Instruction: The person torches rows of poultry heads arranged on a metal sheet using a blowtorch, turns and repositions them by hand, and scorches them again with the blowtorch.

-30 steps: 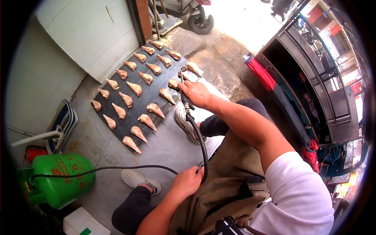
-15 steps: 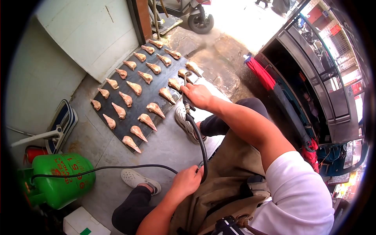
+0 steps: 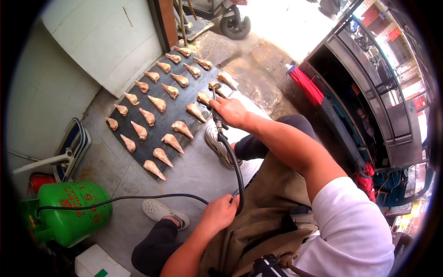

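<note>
My right hand (image 3: 230, 112) is closed around a gas blowtorch (image 3: 220, 130), whose metal nozzle points down at a duck head in the far right part of the dark sheet (image 3: 177, 108). No flame can be made out in the bright light. My left hand (image 3: 220, 212) is wrapped round the black hose (image 3: 237, 173) near my lap. The plucked, pale duck heads (image 3: 157, 103) lie in rows on the sheet, with their beaks angled different ways. Below my right hand, one duck head (image 3: 195, 111) rests close to my shoe.
A green gas cylinder (image 3: 76, 210) lies at the left, linked to the thin black hose (image 3: 152, 196). Behind it leans a folded chair (image 3: 74, 147). A scooter wheel (image 3: 235, 27) stands beyond the sheet, and a metal cabinet (image 3: 369, 92) fills the right side.
My right hand and the blowtorch nozzle have shifted slightly to the left. My left hand stays on the hose, and the duck heads lie as before.
</note>
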### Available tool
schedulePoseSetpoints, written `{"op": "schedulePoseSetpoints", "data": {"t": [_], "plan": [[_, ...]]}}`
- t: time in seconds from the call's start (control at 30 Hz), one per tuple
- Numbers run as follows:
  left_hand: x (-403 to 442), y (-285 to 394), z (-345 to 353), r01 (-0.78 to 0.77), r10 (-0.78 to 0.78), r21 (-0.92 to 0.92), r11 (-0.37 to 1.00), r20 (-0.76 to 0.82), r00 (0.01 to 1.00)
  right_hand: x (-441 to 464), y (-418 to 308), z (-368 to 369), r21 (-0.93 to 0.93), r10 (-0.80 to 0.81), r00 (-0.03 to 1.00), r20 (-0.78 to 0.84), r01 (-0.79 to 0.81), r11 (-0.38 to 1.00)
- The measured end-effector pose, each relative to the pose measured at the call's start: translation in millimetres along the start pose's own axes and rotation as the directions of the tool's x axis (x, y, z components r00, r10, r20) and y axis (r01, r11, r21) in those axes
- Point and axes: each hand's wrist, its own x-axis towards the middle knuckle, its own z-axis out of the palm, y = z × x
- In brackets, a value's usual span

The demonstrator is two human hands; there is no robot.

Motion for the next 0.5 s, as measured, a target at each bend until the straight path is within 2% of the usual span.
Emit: {"op": "schedulePoseSetpoints", "data": {"t": [0.2,0.23,0.27,0.3,0.43,0.5], "plan": [[4,-6,1,-0.023,0.023,-0.025,0.999,-0.021,1.000,10,-3,-5,0.007,0.002,1.000,-0.023,-0.002,1.000],[8,-9,3,-0.028,0.025,-0.055,0.998,-0.046,0.999,15,-8,-9,0.026,0.047,0.999,-0.005,-0.047,0.999],[8,-11,4,-0.023,0.014,-0.103,0.994,-0.091,0.996,20,-10,-7,0.056,0.037,0.993,-0.109,-0.031,0.998],[5,-10,2,-0.037,0.018,-0.144,0.989,-0.127,0.992,29,-13,-4,0.098,0.014,0.979,-0.205,0.007,0.995],[-5,-2,-16,-0.092,-0.005,-0.327,0.941,-0.284,0.959,78,-72,-43,0.292,0.020,0.911,-0.413,0.111,0.950],[-11,-8,-17,-0.125,-0.013,-0.328,0.936,-0.388,0.922,107,-104,-66,0.523,0.078,0.933,-0.352,0.127,0.843]]}}
